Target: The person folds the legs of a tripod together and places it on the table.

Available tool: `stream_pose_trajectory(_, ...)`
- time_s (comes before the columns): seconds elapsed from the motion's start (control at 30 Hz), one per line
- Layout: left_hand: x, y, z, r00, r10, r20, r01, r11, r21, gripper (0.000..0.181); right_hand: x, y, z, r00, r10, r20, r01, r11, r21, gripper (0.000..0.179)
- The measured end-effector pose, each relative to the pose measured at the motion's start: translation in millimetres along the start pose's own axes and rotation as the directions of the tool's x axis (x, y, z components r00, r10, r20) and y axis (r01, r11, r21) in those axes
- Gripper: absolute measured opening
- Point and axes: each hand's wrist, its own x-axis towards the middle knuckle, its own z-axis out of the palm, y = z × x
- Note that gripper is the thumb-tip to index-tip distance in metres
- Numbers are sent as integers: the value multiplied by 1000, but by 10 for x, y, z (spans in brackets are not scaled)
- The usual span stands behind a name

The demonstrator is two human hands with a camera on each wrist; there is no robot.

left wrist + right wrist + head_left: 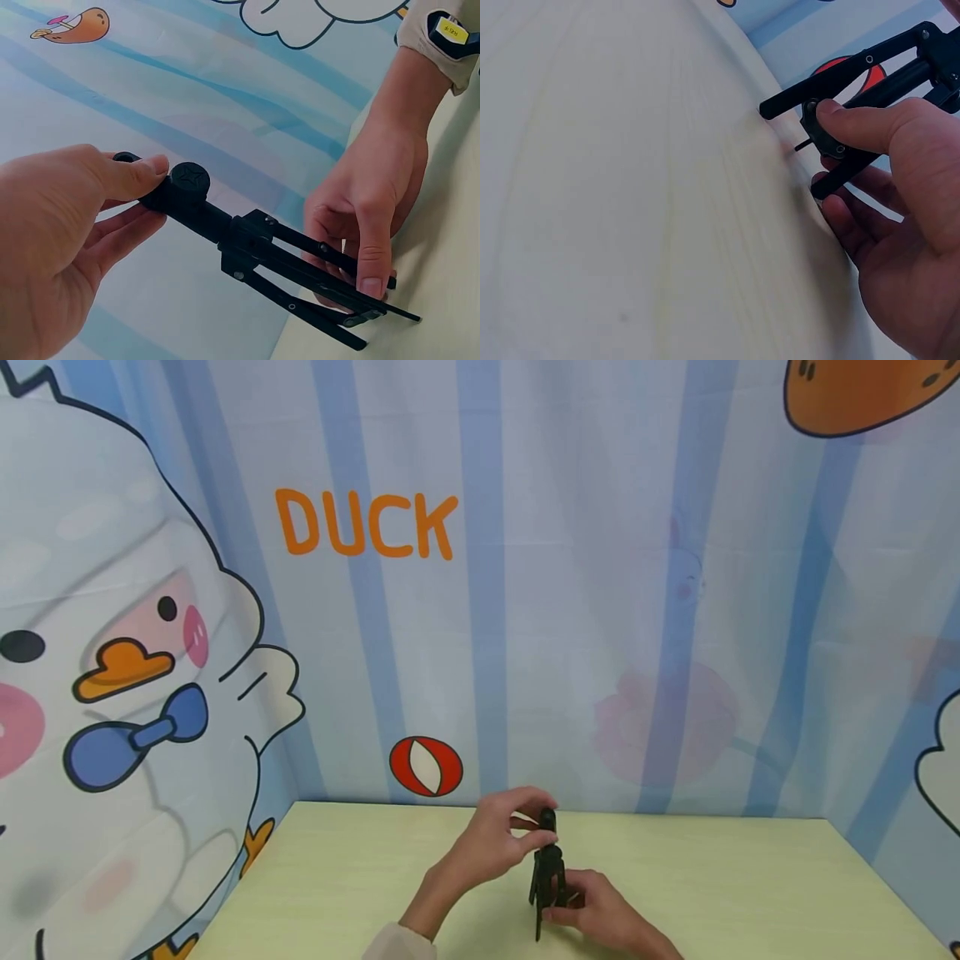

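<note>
A small black tripod is held between both hands over the table, its head end up and its legs pointing down. My left hand pinches the top end between thumb and fingers, beside a round knob on the tripod's neck. Lower down, my right hand grips the leg end. In the right wrist view the thumb presses on the hinged bracket between the legs, and the other fingers curl behind a leg. The legs are slightly spread, joined by braces near their lower ends.
The pale wooden table stretches out to both sides of the hands. Behind it hangs a blue-striped curtain printed with a large duck, the orange word DUCK and a red ball. A dark device with a yellow label is strapped on the right wrist.
</note>
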Motion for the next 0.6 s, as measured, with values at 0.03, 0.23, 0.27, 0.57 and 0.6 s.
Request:
stream_pose_trajectory(0.03,-5,2,-11,1000,-2,0,2,1000,-1,30,1,1,-2,1000,9,-3,-9,1000,3,14)
stream_pose_trajectory(0.23,-42,-30,-83,1000,6,-27,-6,1000,-9,29,-6,-10,-22,1000,26,-15,-25,999,33,13)
stream_pose_trajectory(0.27,-50,-34,-95,999,8,-34,-9,1000,-17,29,-8,-12,-27,1000,27,-16,-26,999,38,13)
stream_pose_trajectory(0.57,-131,-115,-195,997,-18,-73,13,997,-75,28,-46,-2,-97,997,54,-57,-49,995,84,17)
stream_pose_trajectory(0.6,-139,-130,-207,997,-16,-76,11,997,-71,28,-54,-5,-109,997,52,-64,-47,995,83,16)
